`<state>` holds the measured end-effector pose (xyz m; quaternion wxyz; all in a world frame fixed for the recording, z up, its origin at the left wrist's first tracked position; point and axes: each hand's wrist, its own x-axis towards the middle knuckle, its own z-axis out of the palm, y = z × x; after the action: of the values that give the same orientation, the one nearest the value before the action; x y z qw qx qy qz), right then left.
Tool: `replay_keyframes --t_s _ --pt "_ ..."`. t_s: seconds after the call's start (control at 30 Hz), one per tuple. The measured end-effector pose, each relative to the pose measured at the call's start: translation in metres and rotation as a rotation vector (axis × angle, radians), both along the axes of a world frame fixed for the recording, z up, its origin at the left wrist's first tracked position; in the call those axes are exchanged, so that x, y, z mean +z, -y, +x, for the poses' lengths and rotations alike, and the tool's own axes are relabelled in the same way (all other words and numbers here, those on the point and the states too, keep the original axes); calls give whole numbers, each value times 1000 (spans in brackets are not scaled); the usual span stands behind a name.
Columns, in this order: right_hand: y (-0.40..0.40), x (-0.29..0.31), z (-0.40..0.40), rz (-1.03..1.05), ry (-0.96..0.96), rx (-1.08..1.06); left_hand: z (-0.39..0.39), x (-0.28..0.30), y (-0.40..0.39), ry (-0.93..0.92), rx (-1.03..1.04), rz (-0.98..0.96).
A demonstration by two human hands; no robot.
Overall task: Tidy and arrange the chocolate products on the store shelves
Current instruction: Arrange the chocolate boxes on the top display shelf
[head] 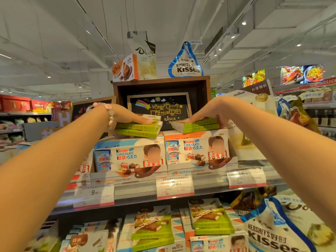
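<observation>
Two small stacks of flat green chocolate boxes lie on top of the Kinder display cartons on the upper shelf. My left hand (127, 116) lies flat on the left green stack (140, 127), fingers together, a bead bracelet at the wrist. My right hand (209, 113) grips the right green stack (200, 125), thumb on top and fingers behind its right end. Under them stand the left Kinder carton (131, 157) and the right Kinder carton (198, 150).
A dark wooden box with a chalkboard sign (161, 110) stands right behind the stacks. Dove boxes (125, 69) and a Hershey's Kisses bag (185, 64) sit on top of it. Price tags (174, 186) line the shelf edge. More chocolate boxes (152, 228) and Kisses bags (272, 231) fill the lower shelf.
</observation>
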<state>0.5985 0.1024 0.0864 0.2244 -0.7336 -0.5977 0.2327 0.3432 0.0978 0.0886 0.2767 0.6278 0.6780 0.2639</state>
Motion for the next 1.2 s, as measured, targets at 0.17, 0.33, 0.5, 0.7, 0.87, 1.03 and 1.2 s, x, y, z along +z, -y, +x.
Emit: replay_keyframes --t_s 0.17,0.33,0.5,0.7,0.87,1.03,1.2 --pt "3 2 -3 -17 -15 1 3 -3 12 170 -26 105" --pt "6 7 -9 -18 -7 -16 0 -9 12 250 -17 243" --pt "11 6 -12 -32 -60 -21 0 -16 19 295 3 363" --pt "8 7 -14 33 -154 -31 -7 -17 26 446 24 373" --pt "7 4 -19 209 -404 -44 -22 -18 34 609 37 413" --pt "25 -2 -45 330 -594 104 -50 -17 57 723 2 436" --pt "43 -16 -84 371 -829 244 -93 -18 84 722 -19 566"
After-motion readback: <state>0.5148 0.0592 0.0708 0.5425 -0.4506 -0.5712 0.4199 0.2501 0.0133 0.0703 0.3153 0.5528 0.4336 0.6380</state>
